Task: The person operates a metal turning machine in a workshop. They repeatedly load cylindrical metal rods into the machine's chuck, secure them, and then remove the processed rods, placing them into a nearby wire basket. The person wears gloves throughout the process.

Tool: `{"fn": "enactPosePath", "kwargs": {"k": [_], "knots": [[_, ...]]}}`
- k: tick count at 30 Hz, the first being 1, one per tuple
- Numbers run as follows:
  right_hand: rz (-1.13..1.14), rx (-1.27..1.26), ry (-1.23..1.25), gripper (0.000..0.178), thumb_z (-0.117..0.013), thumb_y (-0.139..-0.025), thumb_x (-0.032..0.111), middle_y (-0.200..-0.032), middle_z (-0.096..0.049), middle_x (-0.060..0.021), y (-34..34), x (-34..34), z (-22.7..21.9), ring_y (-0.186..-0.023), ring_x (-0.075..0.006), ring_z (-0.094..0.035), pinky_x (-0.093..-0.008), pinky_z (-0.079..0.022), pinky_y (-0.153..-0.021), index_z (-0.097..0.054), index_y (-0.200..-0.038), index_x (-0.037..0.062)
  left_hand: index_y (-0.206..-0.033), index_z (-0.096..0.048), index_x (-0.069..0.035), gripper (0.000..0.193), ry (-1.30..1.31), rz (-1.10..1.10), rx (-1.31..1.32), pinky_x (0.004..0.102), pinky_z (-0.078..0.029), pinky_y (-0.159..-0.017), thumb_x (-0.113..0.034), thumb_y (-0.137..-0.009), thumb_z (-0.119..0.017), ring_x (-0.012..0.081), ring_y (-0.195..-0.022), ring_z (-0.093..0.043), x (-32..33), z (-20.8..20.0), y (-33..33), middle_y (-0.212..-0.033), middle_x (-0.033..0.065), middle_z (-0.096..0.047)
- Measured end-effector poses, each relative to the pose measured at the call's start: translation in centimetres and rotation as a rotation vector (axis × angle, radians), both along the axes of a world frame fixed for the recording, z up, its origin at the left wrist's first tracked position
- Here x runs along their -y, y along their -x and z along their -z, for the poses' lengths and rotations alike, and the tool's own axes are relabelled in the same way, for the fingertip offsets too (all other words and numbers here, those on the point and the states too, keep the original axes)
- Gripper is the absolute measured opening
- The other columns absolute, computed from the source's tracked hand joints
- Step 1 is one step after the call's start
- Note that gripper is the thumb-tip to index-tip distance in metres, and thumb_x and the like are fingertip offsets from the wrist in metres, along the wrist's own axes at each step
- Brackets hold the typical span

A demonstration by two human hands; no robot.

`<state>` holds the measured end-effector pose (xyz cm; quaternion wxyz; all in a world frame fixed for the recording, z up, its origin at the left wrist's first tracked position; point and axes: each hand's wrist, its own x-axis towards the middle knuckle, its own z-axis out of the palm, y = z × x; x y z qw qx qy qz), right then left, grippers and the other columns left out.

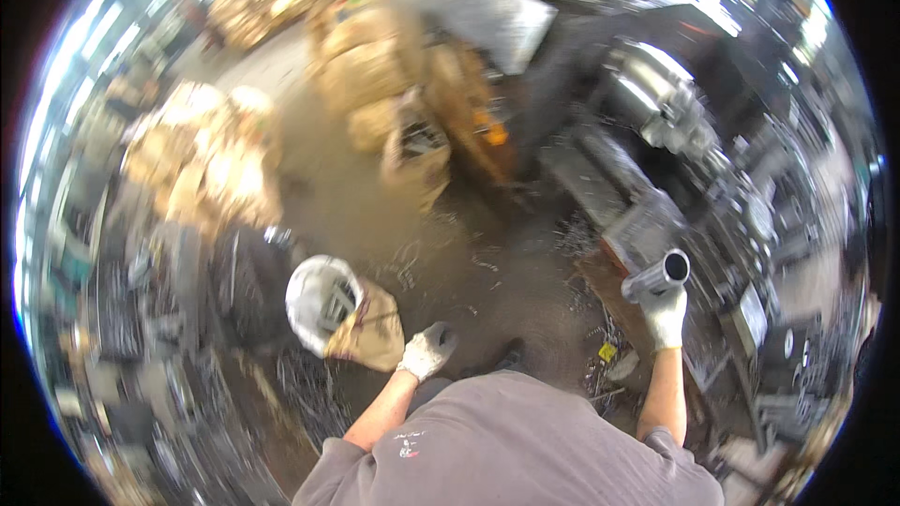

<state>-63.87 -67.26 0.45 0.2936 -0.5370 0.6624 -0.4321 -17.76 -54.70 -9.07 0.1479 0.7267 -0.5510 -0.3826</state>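
My right hand (666,317), in a pale work glove, is wrapped round a short shiny metal tube (647,281). The tube's round open end faces right, beside the machine. My left hand (427,350), gloved too, is curled closed in front of my body. A dark patch shows at its fingers, too blurred to name. Just left of that hand stands an open sack (377,333) with a white rim, and grey metal pieces (339,305) lie inside it.
A lathe-like machine (656,94) with a shiny round head runs along the right. Wrapped bundles (211,155) stand at the left. Another open sack (417,164) stands ahead, by stacked sacks (356,52). Metal shavings (408,262) litter the floor.
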Motion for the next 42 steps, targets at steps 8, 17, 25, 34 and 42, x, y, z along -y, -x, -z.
{"fn": "enactPosePath", "kwargs": {"k": [8,17,25,34,42], "knots": [[-0.932,-0.464,-0.212,0.040,-0.084,-0.083,0.039,-0.093,-0.077,-0.0249,-34.3,-5.3,-0.6,-0.093,-0.0396,-0.078,-0.0463,-0.063,-0.079,-0.078,-0.104,0.0066,-0.132,-0.073,-0.010,0.049,-0.161,-0.684,0.011,0.0491,-0.055,-0.105,-0.043,-0.096,-0.069,0.0411,-0.122,-0.070,-24.0,3.1,-11.8,-0.127,0.0210,-0.075],[-2.003,-0.170,0.231,0.039,-0.086,-0.082,0.032,-0.094,-0.076,-0.0119,-60.8,-20.6,-3.1,-0.088,-0.0316,-0.074,-0.0435,-0.059,-0.078,-0.071,-0.110,0.0106,-0.124,-0.078,-0.006,0.047,0.046,-1.740,-0.061,0.0433,-0.056,-0.101,-0.042,-0.095,-0.068,0.0364,-0.116,-0.074,-48.6,8.5,-10.3,-0.122,0.0181,-0.079],[-2.383,-0.102,0.295,0.054,-0.088,-0.078,0.044,-0.100,-0.078,-0.0197,-79.1,-33.8,-5.2,-0.095,-0.0416,-0.076,-0.0484,-0.060,-0.081,-0.071,-0.118,0.0105,-0.135,-0.067,0.002,0.063,0.019,-3.211,0.217,0.0466,-0.061,-0.095,-0.053,-0.106,-0.058,0.0363,-0.107,-0.074,-58.9,20.5,12.8,-0.128,0.0218,-0.072],[-2.615,-0.246,0.499,0.057,-0.086,-0.083,0.048,-0.099,-0.077,-0.0207,-89.2,-37.7,-2.5,-0.095,-0.0429,-0.075,-0.0490,-0.061,-0.079,-0.069,-0.120,0.0076,-0.140,-0.062,0.004,0.056,-0.426,-2.993,1.186,0.0540,-0.054,-0.101,-0.045,-0.113,-0.052,0.0516,-0.117,-0.065,-59.7,0.0,8.0,-0.135,0.0322,-0.064],[-2.702,0.004,0.238,0.039,-0.087,-0.081,0.015,-0.105,-0.079,-0.0188,-97.9,-32.7,-8.1,-0.092,-0.0334,-0.079,-0.0392,-0.063,-0.083,-0.076,-0.116,0.0028,-0.108,-0.069,-0.005,0.057,1.823,-2.960,0.046,0.0528,-0.054,-0.099,-0.062,-0.105,-0.059,0.0351,-0.091,-0.065,-62.3,-0.9,7.3,-0.096,0.0103,-0.067]]}}
